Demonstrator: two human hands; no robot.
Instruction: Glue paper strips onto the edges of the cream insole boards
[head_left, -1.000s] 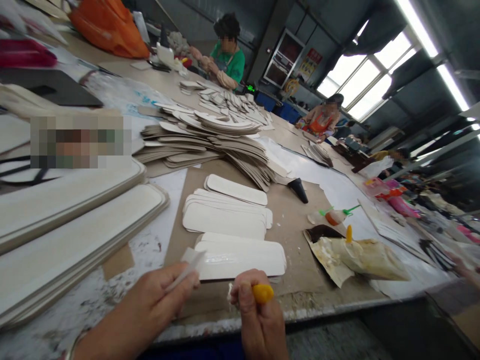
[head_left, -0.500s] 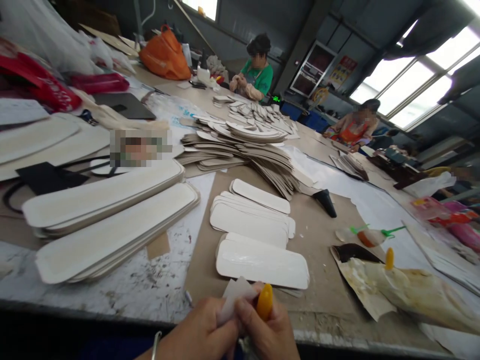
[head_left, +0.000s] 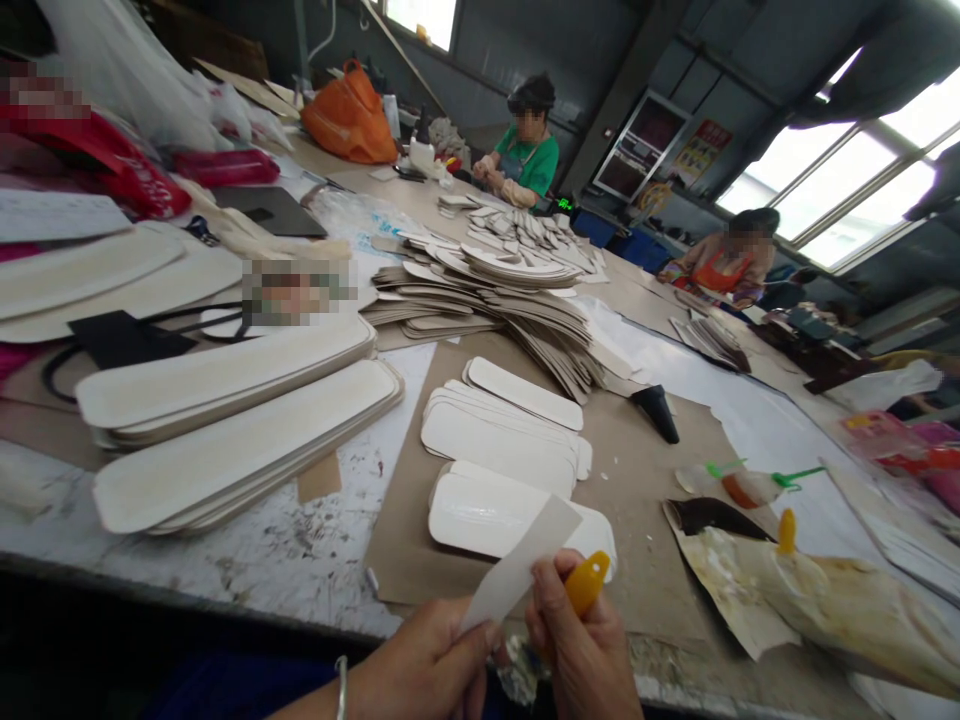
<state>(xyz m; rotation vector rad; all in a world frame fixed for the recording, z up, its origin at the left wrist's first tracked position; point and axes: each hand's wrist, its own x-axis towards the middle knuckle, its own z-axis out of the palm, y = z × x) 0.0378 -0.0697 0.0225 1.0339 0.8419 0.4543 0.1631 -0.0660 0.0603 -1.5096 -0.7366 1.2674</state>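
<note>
My left hand point(head_left: 431, 665) pinches a narrow white card strip point(head_left: 521, 570), which slants up to the right over the table's front edge. Beside it, my right hand point(head_left: 585, 655) is closed around a tool with a yellow tip point(head_left: 586, 583); the rest of the tool is hidden in the fist. Just beyond both hands lies a glossy white rounded card piece point(head_left: 499, 515) on a brown paper sheet point(head_left: 637, 470), with a stack of similar white pieces point(head_left: 499, 425) behind it.
Long white boards point(head_left: 240, 435) are stacked at the left. A big fanned heap of card pieces point(head_left: 487, 295) fills the middle. A glue-stained bag with a yellow nozzle point(head_left: 810, 590), a small glue bottle point(head_left: 742, 485) and a black cone point(head_left: 656, 410) lie right. Two other people work at the far side.
Both hands have pulled back to the table's front edge and come together. The white strip, first crumpled between my fingers, now sticks out straight up to the right. The camera view has shifted.
</note>
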